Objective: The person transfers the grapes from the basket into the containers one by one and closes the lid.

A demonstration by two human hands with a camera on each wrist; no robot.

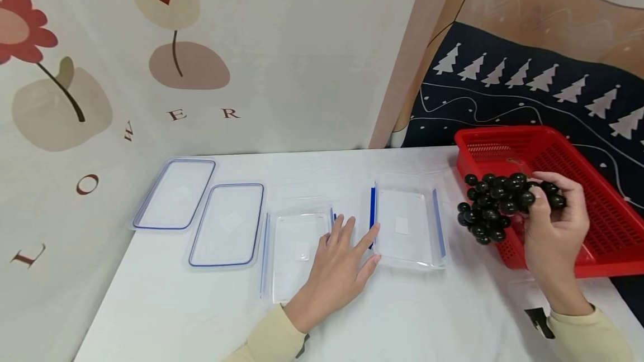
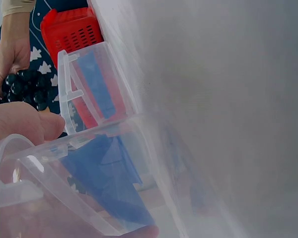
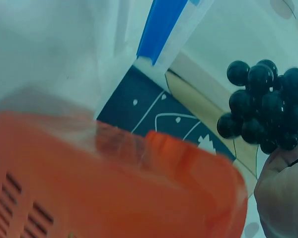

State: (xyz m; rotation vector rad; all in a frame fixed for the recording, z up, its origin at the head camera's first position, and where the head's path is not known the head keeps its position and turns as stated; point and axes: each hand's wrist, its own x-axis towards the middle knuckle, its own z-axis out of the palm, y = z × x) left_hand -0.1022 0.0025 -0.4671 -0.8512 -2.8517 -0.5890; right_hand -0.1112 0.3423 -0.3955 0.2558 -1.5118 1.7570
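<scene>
My right hand (image 1: 558, 233) grips a bunch of dark, shiny grapes (image 1: 485, 205) at one end, above the left side of a red basket (image 1: 611, 239). The bunch hangs out past the basket's rim on the left. My left hand (image 1: 339, 267) has its fingers spread, over the right side of one clear plastic container (image 1: 297, 239), with fingertips reaching the near-left edge of a second clear container (image 1: 407, 222). In the left wrist view, the left thumb (image 2: 52, 125) lies at the rim of the nearer container (image 2: 114, 173).
Two clear lids with blue seals lie on the white table at the left, a rear lid (image 1: 176, 194) and a nearer lid (image 1: 227, 225). A cloth with printed flowers (image 1: 297, 60) hangs behind the table. A dark tree-patterned cloth (image 1: 503, 99) hangs behind the basket.
</scene>
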